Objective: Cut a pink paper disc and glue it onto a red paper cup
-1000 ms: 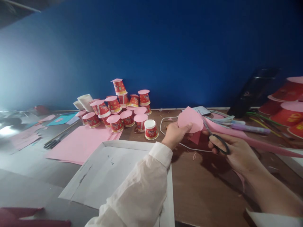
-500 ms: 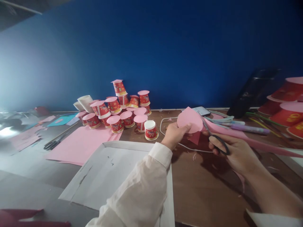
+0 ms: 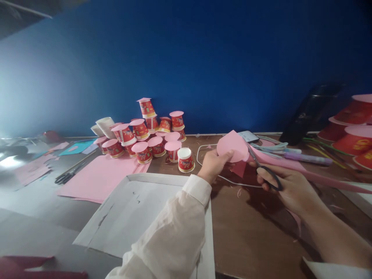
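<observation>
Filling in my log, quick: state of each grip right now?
Left grip: closed, holding pink paper.
Right grip: closed, holding scissors.

Brown table (image 3: 247, 240) bears white cable (image 3: 197, 155), cup (image 3: 186, 162) (inverted).

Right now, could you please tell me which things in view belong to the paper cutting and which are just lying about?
Likely belonging: pink paper piece in the left hand; scissors in the right hand; probably pink sheets and pink-topped red cups.
Apparently lying about: phone; purple marker; second scissors.

White sleeve (image 3: 171, 226) — creased, with broad cuff (image 3: 198, 190)
</observation>
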Tool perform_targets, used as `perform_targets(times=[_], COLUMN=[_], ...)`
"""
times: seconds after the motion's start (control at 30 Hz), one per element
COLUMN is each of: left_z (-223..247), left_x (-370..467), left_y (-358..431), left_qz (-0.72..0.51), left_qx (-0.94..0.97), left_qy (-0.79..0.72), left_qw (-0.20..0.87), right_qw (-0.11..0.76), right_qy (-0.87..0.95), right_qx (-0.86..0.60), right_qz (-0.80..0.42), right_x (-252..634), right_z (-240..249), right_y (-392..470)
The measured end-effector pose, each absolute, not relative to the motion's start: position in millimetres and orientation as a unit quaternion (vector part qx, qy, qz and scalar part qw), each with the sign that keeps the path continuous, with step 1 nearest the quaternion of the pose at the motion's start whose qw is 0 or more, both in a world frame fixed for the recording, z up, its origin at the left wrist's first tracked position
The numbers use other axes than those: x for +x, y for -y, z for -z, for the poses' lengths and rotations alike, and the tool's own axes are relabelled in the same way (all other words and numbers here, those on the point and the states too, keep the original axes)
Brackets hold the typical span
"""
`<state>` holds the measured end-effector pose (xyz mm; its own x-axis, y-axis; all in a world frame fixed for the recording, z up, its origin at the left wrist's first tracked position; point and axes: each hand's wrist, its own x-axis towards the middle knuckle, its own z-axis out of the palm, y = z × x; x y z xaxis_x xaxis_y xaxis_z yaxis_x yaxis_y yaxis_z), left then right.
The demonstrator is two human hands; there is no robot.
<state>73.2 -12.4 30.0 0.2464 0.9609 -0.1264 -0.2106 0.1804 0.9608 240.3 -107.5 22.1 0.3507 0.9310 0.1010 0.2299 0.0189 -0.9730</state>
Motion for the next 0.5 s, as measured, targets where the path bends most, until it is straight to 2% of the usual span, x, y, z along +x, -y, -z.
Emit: perform_targets(times=[0.5], left_z=[-19], left_x=[78], left_y=[11], left_qz=[-0.479], left_qx=[0.431], left_qy=[-0.392], left_qw=[0.657], right_qw=[0.532], right_qy=[0.46], right_qx=[-0.623], right_qz=[-0.342], right_x=[238], right_z=[-23], right_y=[108])
